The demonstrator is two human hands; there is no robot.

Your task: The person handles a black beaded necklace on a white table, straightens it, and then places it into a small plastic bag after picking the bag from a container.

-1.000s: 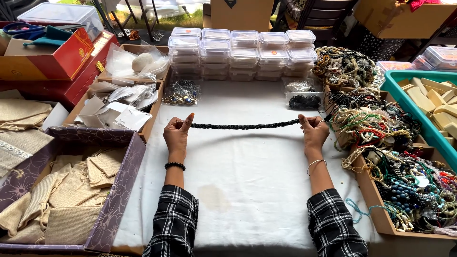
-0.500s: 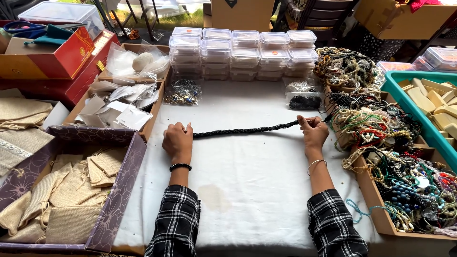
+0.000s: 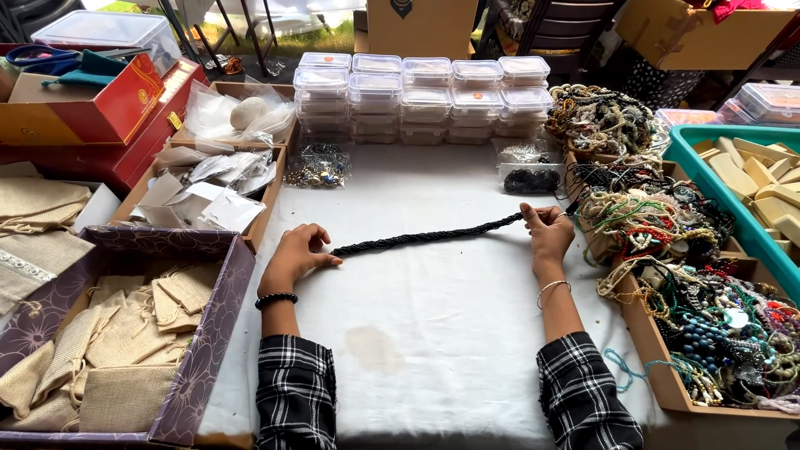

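Note:
A twisted black bead necklace (image 3: pixel 425 237) lies stretched across the white tablecloth (image 3: pixel 433 333), its right end slightly raised. My left hand (image 3: pixel 296 254) rests on the cloth with its fingertips pressing the necklace's left end. My right hand (image 3: pixel 548 229) pinches the right end between thumb and fingers. Both arms wear black-and-white plaid sleeves. There is a black bead bracelet on the left wrist and a thin bangle on the right.
Stacked clear plastic boxes (image 3: pixel 417 96) line the far edge. Wooden trays of bead necklaces (image 3: pixel 692 283) fill the right side beside a teal bin (image 3: pixel 733 179). On the left are a purple box of burlap pouches (image 3: pixel 117 333), a tray of plastic bags (image 3: pixel 208 187) and red boxes (image 3: pixel 92 104).
My left hand has slid down and toward me on the cloth, so the necklace now slants up to the right. My right hand moved slightly away, holding its end.

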